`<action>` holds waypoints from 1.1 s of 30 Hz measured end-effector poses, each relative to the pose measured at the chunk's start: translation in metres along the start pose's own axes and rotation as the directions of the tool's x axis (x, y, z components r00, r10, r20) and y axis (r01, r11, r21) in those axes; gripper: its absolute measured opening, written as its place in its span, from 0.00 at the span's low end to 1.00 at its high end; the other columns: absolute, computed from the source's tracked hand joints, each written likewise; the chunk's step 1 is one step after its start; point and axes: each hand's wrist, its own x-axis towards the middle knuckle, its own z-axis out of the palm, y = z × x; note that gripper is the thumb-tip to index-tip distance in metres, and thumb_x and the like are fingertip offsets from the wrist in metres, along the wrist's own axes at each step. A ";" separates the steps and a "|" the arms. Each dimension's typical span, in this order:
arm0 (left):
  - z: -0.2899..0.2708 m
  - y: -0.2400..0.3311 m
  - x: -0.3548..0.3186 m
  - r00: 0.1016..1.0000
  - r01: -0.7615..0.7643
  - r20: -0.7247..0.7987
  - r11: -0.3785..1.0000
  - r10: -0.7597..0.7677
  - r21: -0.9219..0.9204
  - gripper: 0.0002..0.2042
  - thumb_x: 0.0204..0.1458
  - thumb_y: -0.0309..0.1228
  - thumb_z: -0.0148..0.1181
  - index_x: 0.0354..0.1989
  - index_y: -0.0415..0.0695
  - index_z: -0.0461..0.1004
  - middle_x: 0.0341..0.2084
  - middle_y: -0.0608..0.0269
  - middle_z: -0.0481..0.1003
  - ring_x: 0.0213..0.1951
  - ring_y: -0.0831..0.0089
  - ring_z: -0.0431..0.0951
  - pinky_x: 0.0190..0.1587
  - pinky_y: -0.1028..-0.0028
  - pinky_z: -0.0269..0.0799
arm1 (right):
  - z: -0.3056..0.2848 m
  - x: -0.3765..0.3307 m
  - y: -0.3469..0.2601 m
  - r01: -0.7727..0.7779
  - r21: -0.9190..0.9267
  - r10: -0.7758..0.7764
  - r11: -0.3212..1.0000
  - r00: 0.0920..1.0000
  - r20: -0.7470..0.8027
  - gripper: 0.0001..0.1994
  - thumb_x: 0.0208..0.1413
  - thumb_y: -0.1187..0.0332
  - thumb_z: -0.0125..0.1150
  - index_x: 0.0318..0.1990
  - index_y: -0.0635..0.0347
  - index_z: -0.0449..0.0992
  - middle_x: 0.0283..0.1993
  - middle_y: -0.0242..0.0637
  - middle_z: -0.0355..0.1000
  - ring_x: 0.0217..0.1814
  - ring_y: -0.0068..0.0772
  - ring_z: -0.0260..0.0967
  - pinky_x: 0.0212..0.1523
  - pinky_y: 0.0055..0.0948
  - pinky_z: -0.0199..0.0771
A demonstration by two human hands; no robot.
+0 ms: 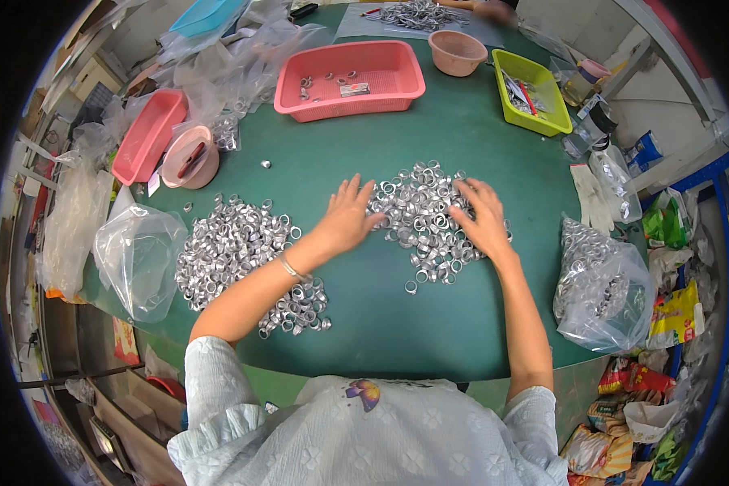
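Two heaps of small silvery metal rings lie on the green table [364, 324]. My left hand [347, 215] rests at the left edge of the right heap of rings [417, 212], fingers spread and touching its edge. On the other side of that heap is my right hand [482, 217], its fingers apart over the rings. Neither hand grips a ring that I can see. The left heap of rings [227, 251] is larger and partly hidden beneath my left forearm. One loose ring [266, 164] sits apart, behind the left heap.
A pink basket [348, 105] with a few rings stands at the back. A pink bowl [458, 53] and a yellow-green basket [535, 120] are to its right. Clear bags [142, 259] lie left; a bag of rings [599, 283] sits right. A person's hand [494, 10] shows far back.
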 end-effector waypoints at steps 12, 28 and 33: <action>-0.051 -0.170 0.052 0.931 0.327 -0.294 0.848 -0.214 0.416 0.18 0.45 0.24 0.53 0.47 0.36 0.66 0.52 0.45 0.61 0.54 0.48 0.61 0.54 0.61 0.63 | 0.005 -0.015 -0.016 0.065 -0.120 -0.057 0.991 0.996 0.072 0.29 0.43 0.48 0.60 0.54 0.46 0.67 0.61 0.41 0.54 0.63 0.48 0.48 0.59 0.46 0.48; -0.070 -0.133 -0.045 0.983 0.175 -0.015 0.916 -0.182 0.360 0.07 0.46 0.29 0.55 0.27 0.36 0.72 0.30 0.47 0.72 0.34 0.49 0.73 0.39 0.58 0.70 | -0.017 -0.088 -0.047 0.188 -0.124 -0.155 0.974 0.960 0.233 0.29 0.44 0.55 0.63 0.56 0.46 0.65 0.63 0.37 0.53 0.62 0.51 0.48 0.55 0.47 0.52; -0.067 -0.113 -0.058 0.981 0.195 -0.077 0.883 -0.179 0.427 0.08 0.45 0.29 0.57 0.31 0.37 0.71 0.32 0.50 0.70 0.37 0.51 0.72 0.42 0.60 0.68 | -0.012 -0.113 -0.054 0.173 -0.110 -0.163 0.979 0.982 0.096 0.22 0.46 0.63 0.61 0.51 0.53 0.68 0.57 0.36 0.59 0.62 0.48 0.50 0.52 0.45 0.55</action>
